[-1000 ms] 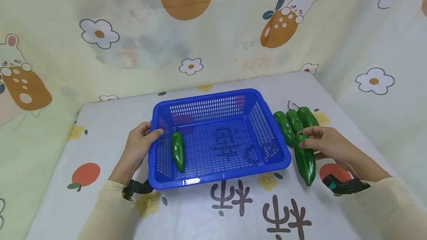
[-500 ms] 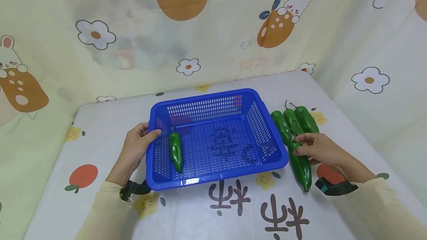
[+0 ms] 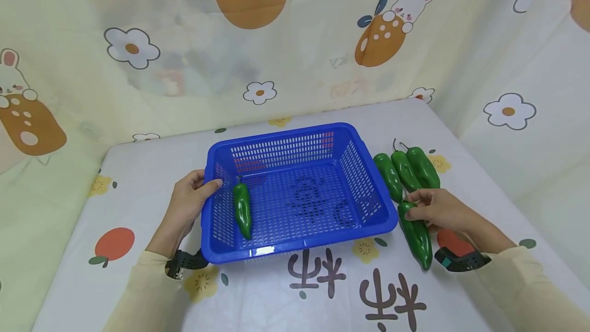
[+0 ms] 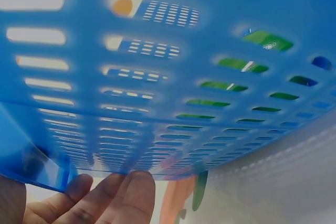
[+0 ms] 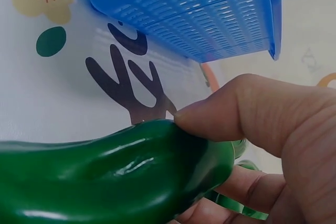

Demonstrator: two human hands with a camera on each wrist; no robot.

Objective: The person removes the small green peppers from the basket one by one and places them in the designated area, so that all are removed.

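Observation:
My left hand [image 3: 190, 200] grips the left rim of a blue plastic basket [image 3: 299, 244], its thumb over the top edge. In the left wrist view its fingers [image 4: 137, 195] lie under the rim, outside the slotted wall. One green pepper [image 3: 243, 211] lies inside, along the left wall. To the right of the basket, my right hand [image 3: 442, 211] pinches another green pepper [image 3: 417, 240] near its stem end, thumb on one side and fingers on the other. This pepper's tip points towards me; in the right wrist view its glossy body [image 5: 105, 177] fills the lower left.
Behind the held pepper three more green peppers [image 3: 406, 168] lie side by side, close to the basket's right wall. A printed cloth [image 3: 258, 301] covers the table. Patterned curtains [image 3: 304, 65] stand behind and at both sides.
The right hand has drawn its pepper a little towards me, away from the three behind. The left hand keeps its grip on the basket, and the head view has shifted slightly.

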